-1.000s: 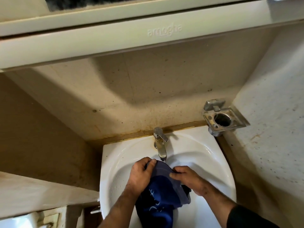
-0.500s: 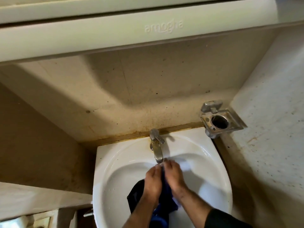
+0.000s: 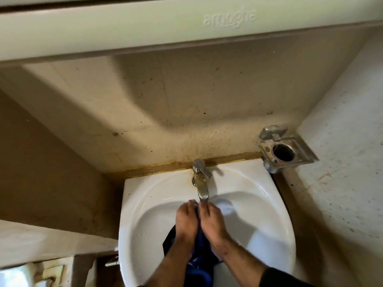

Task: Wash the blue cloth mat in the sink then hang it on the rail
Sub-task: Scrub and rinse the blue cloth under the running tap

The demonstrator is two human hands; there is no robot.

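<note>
A: What takes up most of the view?
B: A stained beige wall (image 3: 186,104), with a pale shelf edge (image 3: 145,27) across the top that carries raised lettering. Under it sits a white sink (image 3: 259,204), its back edge against the wall.

A: And the blue cloth mat?
B: The blue cloth mat (image 3: 202,251) is down in the sink basin, bunched between the two hands and trailing toward the near rim. Dark folds show at the left of the wrists and brighter blue at the bottom.

A: How are the hands set?
B: The left hand (image 3: 186,220) and right hand (image 3: 210,221) are side by side, nearly touching, palms down on the mat with the cloth squeezed between them. Fingers reach toward the spout. They look pressed on it rather than spread wide, but the fingertips are blurred, so I can't tell whether they curl round the cloth.

A: Anything smaller?
B: A metal tap (image 3: 200,179) at the back of the sink, its spout just above the fingertips. To the right, a metal holder (image 3: 284,150) with a round hole is fixed at the wall corner
</note>
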